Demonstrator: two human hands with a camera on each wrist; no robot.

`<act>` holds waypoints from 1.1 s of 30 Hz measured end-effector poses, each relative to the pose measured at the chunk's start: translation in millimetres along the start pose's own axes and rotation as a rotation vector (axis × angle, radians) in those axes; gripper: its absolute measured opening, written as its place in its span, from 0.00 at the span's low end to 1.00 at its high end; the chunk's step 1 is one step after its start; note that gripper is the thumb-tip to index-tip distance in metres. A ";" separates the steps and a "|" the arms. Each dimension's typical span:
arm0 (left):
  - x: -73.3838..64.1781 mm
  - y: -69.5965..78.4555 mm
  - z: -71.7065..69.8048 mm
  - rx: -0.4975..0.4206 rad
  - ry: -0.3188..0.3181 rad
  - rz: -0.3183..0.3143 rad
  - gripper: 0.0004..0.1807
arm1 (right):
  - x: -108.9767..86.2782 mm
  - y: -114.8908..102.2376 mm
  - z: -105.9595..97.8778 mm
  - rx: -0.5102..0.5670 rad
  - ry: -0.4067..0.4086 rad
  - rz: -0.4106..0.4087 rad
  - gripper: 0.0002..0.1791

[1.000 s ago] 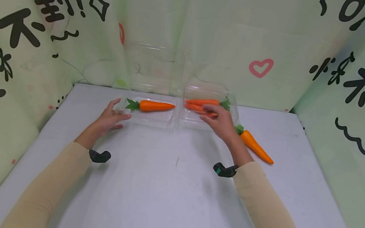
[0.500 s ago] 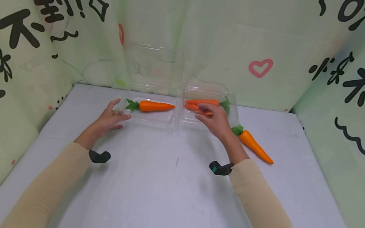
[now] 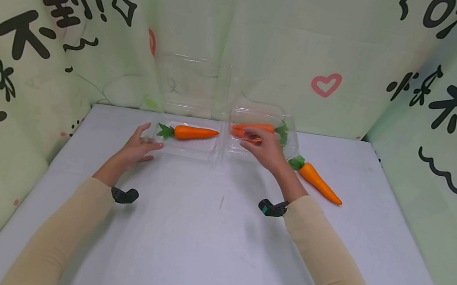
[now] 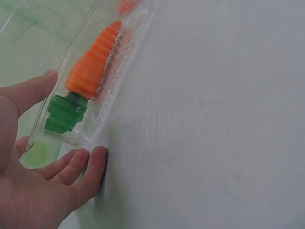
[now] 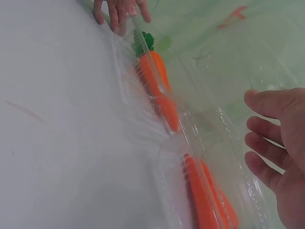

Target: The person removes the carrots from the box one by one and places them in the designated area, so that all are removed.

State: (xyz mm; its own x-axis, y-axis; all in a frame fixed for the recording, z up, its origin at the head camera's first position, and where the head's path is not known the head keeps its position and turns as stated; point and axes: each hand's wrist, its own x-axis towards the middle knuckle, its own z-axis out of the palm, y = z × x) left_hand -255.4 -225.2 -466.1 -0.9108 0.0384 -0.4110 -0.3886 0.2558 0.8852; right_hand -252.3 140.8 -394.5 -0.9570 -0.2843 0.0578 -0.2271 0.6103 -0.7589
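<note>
Two carrots (image 3: 254,127): laid in right clear box (image 3: 237,152), tips pointed leftward. Right hand (image 3: 265,149): held over box, nearer; fingers parted, nothing gripped. Left hand (image 3: 136,147): placed left of box, fingers spread.

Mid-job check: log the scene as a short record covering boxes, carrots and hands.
Left box: one carrot inside, lid raised
Right box: two carrots inside
Loose carrot: on the table, right of the right box
Left hand: at the left box's outer end, fingers spread
Right hand: over the right box, holding nothing
</note>
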 end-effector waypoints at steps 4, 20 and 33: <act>-1.1 -0.2 -0.2 0.000 0.004 0.000 0.52 | 2.2 -1.1 2.7 0.006 -0.007 -0.009 0.23; 2.0 -1.7 -0.3 0.012 0.004 -0.002 0.52 | 9.9 -6.0 14.1 0.006 -0.036 -0.065 0.22; 2.6 -0.8 0.1 0.002 0.008 -0.005 0.53 | 16.0 -15.5 21.8 -0.007 -0.069 -0.070 0.22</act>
State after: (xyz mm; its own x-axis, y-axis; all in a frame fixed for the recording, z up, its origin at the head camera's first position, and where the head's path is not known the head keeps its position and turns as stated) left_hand -257.5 -225.3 -467.9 -0.9100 0.0296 -0.4136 -0.3928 0.2583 0.8826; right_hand -260.2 110.7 -396.0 -0.9239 -0.3769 0.0657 -0.2948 0.5918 -0.7503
